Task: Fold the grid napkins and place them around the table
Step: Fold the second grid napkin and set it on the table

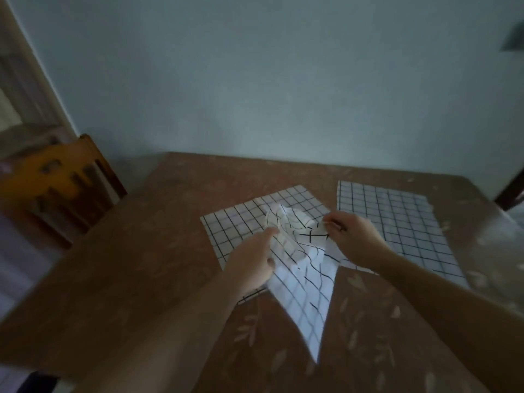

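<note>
Your left hand and right hand each pinch the crumpled napkin lifted at frame centre, likely to shake it flat above the desk for folding.

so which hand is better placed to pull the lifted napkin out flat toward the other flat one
Right. The right hand already pinches a corner of the lifted napkin on the side of the far flat napkin; the left hand holds its opposite edge.
</note>
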{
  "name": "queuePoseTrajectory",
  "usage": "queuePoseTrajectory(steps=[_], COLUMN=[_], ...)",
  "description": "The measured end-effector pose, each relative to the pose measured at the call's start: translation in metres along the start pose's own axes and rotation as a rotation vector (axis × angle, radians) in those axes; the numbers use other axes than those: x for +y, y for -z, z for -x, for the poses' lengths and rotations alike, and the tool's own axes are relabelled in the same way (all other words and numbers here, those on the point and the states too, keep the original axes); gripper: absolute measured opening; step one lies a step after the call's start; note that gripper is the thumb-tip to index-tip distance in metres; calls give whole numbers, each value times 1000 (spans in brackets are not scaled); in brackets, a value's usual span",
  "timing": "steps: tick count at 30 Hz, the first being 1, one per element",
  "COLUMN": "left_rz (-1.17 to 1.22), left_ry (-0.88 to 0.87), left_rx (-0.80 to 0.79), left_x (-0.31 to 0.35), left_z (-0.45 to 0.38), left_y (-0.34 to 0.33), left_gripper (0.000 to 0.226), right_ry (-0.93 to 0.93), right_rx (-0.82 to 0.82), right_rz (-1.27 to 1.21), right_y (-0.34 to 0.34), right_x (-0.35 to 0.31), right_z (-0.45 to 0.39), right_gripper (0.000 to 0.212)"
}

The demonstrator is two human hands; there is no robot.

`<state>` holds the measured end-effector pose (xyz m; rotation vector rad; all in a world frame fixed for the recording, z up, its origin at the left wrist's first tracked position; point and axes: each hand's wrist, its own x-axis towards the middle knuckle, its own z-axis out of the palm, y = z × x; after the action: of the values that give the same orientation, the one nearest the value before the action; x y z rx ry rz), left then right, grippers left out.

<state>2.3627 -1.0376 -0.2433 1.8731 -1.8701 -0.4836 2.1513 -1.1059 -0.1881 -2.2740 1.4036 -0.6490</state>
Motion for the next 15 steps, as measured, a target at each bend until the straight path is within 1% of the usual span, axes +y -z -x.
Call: queuePoseTrajectory(steps=[3,5,7,9,11,12,15], left_rz=[-99,-176,-207,-160,-70,-51,-115], left_ry=[-117,-262,-381,-453,-491,-487,-472], left_rx=[137,177,176,210,248,227,172], left_x=[30,49,71,94,114,121,132], left_z=[35,55,72,88,104,112,128], left_y=[39,59,75,89,102,108,125], left_gripper=[76,74,63,42,19,14,27], right_ry=[87,141,179,169,138,114,21], right_rx=[-14,-46,-50,-44,-38,-35,-74], right_rz=[10,-8,-44,-88,-113,-101,-2], right_y=[48,78,104,125,144,153,172], right_x=[-47,-76,-100,-115,-120,-121,-121], right_z=[42,72,99,118,132,137,152], right_gripper=[15,16,18,19,24,28,45])
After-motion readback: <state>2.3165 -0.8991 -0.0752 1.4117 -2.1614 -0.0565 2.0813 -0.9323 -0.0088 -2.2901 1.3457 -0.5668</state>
